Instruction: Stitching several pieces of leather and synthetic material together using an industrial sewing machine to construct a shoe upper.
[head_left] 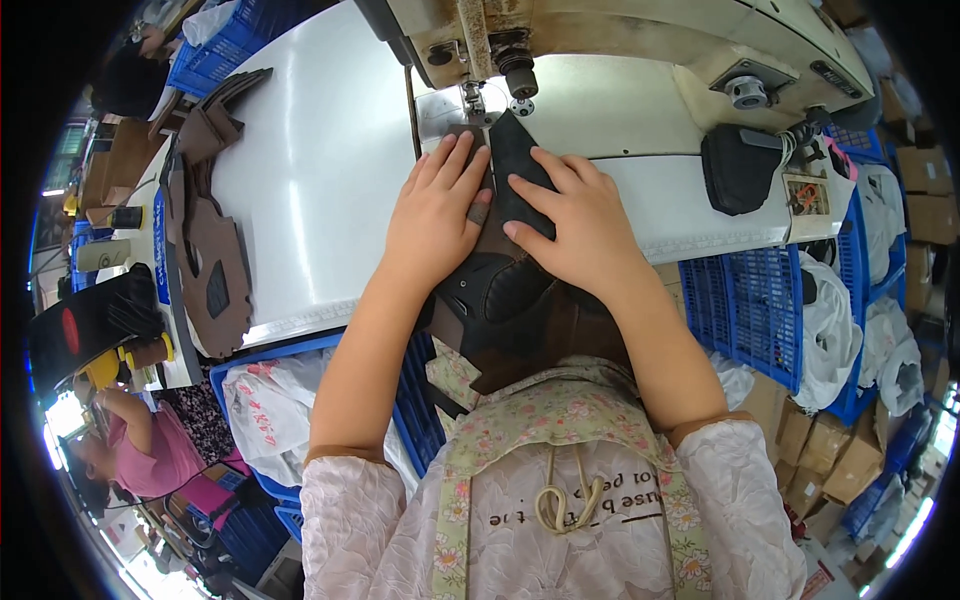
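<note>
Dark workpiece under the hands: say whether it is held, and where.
No grip shows: left hand rests on its brown strip, right hand on its black flap.

The white worktable (330, 180) carries a sewing machine (620, 35) at its far side, overlapping brown pieces (212, 240) left, a black pouch (740, 170) right, and a dark workpiece (513, 150) centrally.

Forearms (362, 370) reach forward; left hand (432, 220) points fingers ahead; right hand (585, 232) fans fingers leftward, palms apparently down
</note>
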Demonstrator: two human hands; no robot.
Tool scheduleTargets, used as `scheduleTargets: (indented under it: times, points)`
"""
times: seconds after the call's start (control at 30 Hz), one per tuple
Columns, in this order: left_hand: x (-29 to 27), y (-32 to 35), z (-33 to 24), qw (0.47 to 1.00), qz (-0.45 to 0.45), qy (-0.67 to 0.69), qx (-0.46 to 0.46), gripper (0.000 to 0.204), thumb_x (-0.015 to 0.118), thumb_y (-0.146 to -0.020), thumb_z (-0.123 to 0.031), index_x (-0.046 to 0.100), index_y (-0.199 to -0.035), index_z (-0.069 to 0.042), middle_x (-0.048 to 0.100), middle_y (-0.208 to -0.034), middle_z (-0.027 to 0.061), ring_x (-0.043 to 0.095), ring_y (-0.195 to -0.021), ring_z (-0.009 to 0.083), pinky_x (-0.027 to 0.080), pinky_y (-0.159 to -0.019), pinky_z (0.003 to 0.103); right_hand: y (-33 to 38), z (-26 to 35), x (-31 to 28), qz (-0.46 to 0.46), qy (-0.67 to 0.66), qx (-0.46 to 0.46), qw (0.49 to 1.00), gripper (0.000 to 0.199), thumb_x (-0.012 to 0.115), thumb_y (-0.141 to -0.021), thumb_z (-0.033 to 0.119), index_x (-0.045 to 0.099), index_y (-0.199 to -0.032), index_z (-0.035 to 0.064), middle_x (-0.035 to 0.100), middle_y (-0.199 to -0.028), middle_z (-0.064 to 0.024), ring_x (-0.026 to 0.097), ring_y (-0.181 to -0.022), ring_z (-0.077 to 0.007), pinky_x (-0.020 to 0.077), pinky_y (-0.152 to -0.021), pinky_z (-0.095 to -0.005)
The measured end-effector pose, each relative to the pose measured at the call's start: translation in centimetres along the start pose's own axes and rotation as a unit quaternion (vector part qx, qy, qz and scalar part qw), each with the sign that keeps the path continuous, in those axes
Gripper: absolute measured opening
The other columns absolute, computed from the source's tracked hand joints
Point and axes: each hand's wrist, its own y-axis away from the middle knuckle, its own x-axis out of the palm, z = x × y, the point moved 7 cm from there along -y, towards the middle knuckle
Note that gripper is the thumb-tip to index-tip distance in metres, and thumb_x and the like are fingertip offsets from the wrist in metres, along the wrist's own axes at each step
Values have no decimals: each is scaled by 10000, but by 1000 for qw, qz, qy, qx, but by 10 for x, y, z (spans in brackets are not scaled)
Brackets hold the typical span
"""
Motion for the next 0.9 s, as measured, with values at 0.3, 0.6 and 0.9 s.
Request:
scheduleTargets:
  times: [0.3, 0.6, 0.9]
  points:
    - [1, 0, -1, 1000, 5, -2, 1, 458, 588, -909, -184, 534, -1352, -80, 477, -1438, 137, 412, -1350, 329, 335, -1116, 457, 1, -3, 6, 23, 28, 0, 999, 461, 728, -777, 315, 675, -1188, 114, 539, -1364, -152, 476, -1234, -319, 390, -987, -448]
    - [3, 0, 0, 1000, 7, -13, 1, 456, 583, -913, -190, 536, -1352, -78, 477, -1438, 138, 409, -1355, 327, 327, -1122, 464, 0, -2, 10, 19, 43, -4, 999, 471, 731, -773, 333, 673, -1197, 135, 537, -1371, -131, 468, -1242, -318, 388, -994, -446]
    - [2, -1, -1, 1000, 14, -13, -1, 464, 578, -912, -191, 529, -1358, -72, 469, -1443, 150, 409, -1353, 339, 324, -1122, 467, -2, -4, 10, 28, 18, 1, 999, 418, 725, -777, 340, 707, -1149, 150, 552, -1350, -126, 463, -1238, -326, 395, -992, -450]
